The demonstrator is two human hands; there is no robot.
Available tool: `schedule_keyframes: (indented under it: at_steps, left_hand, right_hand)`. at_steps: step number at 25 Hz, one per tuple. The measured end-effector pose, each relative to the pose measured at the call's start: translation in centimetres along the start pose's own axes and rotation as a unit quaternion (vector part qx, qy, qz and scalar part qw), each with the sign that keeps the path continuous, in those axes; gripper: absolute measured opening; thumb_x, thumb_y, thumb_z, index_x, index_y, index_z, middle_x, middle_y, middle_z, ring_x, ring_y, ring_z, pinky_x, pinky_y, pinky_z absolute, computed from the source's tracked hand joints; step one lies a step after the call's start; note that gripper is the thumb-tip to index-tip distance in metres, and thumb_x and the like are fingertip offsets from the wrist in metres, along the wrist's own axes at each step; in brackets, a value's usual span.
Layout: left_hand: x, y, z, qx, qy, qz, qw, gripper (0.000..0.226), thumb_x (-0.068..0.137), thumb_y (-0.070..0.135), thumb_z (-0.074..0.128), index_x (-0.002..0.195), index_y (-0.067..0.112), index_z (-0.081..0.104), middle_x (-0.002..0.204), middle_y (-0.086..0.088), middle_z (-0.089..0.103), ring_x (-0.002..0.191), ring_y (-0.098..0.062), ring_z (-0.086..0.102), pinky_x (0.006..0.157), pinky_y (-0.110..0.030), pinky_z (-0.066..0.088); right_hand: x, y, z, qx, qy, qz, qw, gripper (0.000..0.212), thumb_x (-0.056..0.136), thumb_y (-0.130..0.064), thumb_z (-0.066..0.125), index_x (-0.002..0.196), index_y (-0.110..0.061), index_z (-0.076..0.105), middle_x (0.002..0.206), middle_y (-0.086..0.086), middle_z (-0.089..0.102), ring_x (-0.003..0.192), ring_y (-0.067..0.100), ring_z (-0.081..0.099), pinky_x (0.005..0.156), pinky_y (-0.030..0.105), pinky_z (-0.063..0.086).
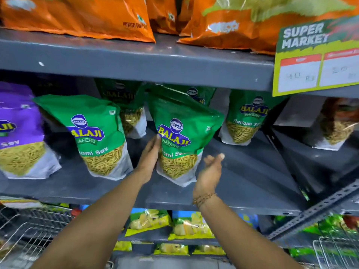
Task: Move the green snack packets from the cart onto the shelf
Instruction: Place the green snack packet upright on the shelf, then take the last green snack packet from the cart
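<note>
A green snack packet (180,136) stands upright on the grey shelf (242,181), in the middle of the view. My left hand (149,160) lies flat against its left side, fingers straight. Just right of the packet's lower corner, my right hand (210,172) is open with the palm up; whether it touches the packet I cannot tell. Another green packet (91,133) leans to the left of it. Further green packets stand behind (126,105) and to the right (246,117). A wire cart (25,228) shows at the lower left.
A purple packet (17,131) stands at the far left of the shelf. Orange bags (93,16) fill the shelf above. A price sign (314,57) hangs at the upper right. Yellow packets (169,224) sit on lower shelves. A slotted metal upright (318,210) slants at the right.
</note>
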State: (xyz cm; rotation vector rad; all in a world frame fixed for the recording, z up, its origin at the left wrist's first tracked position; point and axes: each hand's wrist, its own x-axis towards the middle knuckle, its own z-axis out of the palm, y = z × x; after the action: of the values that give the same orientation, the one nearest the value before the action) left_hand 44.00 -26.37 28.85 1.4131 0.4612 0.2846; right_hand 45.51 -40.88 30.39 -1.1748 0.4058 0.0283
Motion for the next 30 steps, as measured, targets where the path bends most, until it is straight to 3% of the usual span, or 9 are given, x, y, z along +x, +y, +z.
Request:
schedule_keyframes:
  at_steps: [3, 7, 10, 12, 16, 19, 23, 26, 30]
  left_hand:
    - [-1.3, -0.5, 0.5, 0.011, 0.027, 0.004, 1.000, 0.034, 0.079, 0.062, 0.049, 0.093, 0.036, 0.066, 0.107, 0.008, 0.070, 0.104, -0.011, 0.063, 0.087, -0.033, 0.050]
    - [-4.3, 0.6, 1.6, -0.007, 0.043, -0.006, 0.999, 0.061, 0.072, 0.070, 0.052, 0.113, 0.025, 0.057, 0.121, 0.002, 0.064, 0.110, -0.015, 0.059, 0.094, -0.036, 0.048]
    - [-6.9, 1.5, 1.0, 0.046, 0.093, -0.004, 0.995, 0.048, 0.091, 0.050, 0.038, 0.127, 0.020, 0.048, 0.130, -0.002, 0.056, 0.121, -0.021, 0.051, 0.101, -0.035, 0.039]
    - [-9.8, 0.6, -2.7, 0.001, 0.183, 0.029, 0.983, 0.035, 0.093, 0.045, 0.036, 0.100, 0.019, 0.059, 0.100, -0.008, 0.068, 0.092, -0.021, 0.064, 0.087, -0.038, 0.049]
    - [-16.6, -2.1, -15.4, -0.097, 0.402, 0.055, 0.909, 0.040, 0.097, 0.033, 0.034, 0.063, 0.018, 0.051, 0.052, -0.004, 0.056, 0.045, -0.008, 0.053, 0.049, -0.021, 0.044]
    - [-23.7, -7.8, -29.2, -0.082, 0.565, -0.034, 0.820, 0.038, 0.096, 0.028, 0.035, 0.068, 0.012, 0.055, 0.061, -0.010, 0.064, 0.059, -0.014, 0.064, 0.061, -0.025, 0.053]
    - [-33.3, -19.7, -41.5, -0.071, 0.612, -0.268, 0.741, 0.049, 0.086, 0.040, 0.039, 0.067, -0.001, 0.057, 0.075, -0.039, 0.052, 0.080, -0.040, 0.057, 0.070, -0.042, 0.041]
    - [-37.0, -26.7, -44.9, -0.096, 0.618, -0.366, 0.689, 0.049, 0.092, 0.029, 0.045, 0.111, -0.015, 0.055, 0.118, -0.040, 0.055, 0.110, -0.048, 0.054, 0.091, -0.050, 0.042]
    - [-37.2, -34.1, -45.7, -0.243, 0.567, -0.432, 0.658, 0.047, 0.094, 0.028, 0.041, 0.122, -0.008, 0.053, 0.096, -0.023, 0.072, 0.092, -0.027, 0.070, 0.076, -0.032, 0.057]
  right_hand:
    - [-0.8, 1.0, 0.7, 0.012, -0.100, 0.027, 0.995, 0.060, 0.088, -0.060, 0.027, 0.096, -0.016, 0.067, 0.113, 0.009, 0.067, 0.107, 0.026, 0.061, 0.102, 0.039, 0.045]
    - [1.1, 0.5, 0.3, -0.037, -0.105, 0.023, 0.993, 0.071, 0.078, -0.068, 0.029, 0.118, -0.019, 0.062, 0.126, 0.006, 0.063, 0.116, 0.026, 0.058, 0.108, 0.044, 0.041]
    - [-1.7, 0.0, -0.3, -0.115, 0.003, 0.008, 0.993, 0.051, 0.089, -0.053, 0.032, 0.100, -0.015, 0.065, 0.109, 0.013, 0.065, 0.101, 0.029, 0.059, 0.098, 0.038, 0.040]
    - [-6.8, 1.4, -0.1, -0.177, 0.038, -0.017, 0.983, 0.042, 0.096, -0.034, 0.033, 0.091, -0.004, 0.063, 0.114, 0.028, 0.062, 0.105, 0.040, 0.056, 0.086, 0.039, 0.042]
    - [-18.6, 9.9, 3.2, -0.150, -0.266, -0.058, 0.950, 0.027, 0.091, -0.032, 0.041, 0.067, -0.024, 0.049, 0.067, 0.006, 0.051, 0.063, 0.019, 0.045, 0.064, 0.032, 0.035]
    - [-28.6, 20.4, 9.1, -0.312, -0.466, -0.061, 0.825, 0.033, 0.088, -0.037, 0.041, 0.057, -0.026, 0.046, 0.059, -0.002, 0.052, 0.060, 0.017, 0.048, 0.066, 0.041, 0.042]
    - [-39.8, 35.8, 12.1, -0.516, -0.597, 0.057, 0.612, 0.031, 0.080, -0.040, 0.045, 0.076, -0.015, 0.063, 0.085, 0.021, 0.065, 0.080, 0.035, 0.057, 0.080, 0.046, 0.050]
    - [-42.5, 46.4, 10.4, -0.647, -0.621, 0.090, 0.434, 0.052, 0.083, -0.039, 0.043, 0.103, 0.005, 0.063, 0.115, 0.031, 0.062, 0.104, 0.038, 0.060, 0.086, 0.040, 0.048]
    - [-42.4, 56.3, 5.4, -0.706, -0.575, 0.130, 0.393, 0.047, 0.083, -0.037, 0.057, 0.115, -0.003, 0.059, 0.121, 0.027, 0.062, 0.111, 0.037, 0.061, 0.091, 0.043, 0.049]
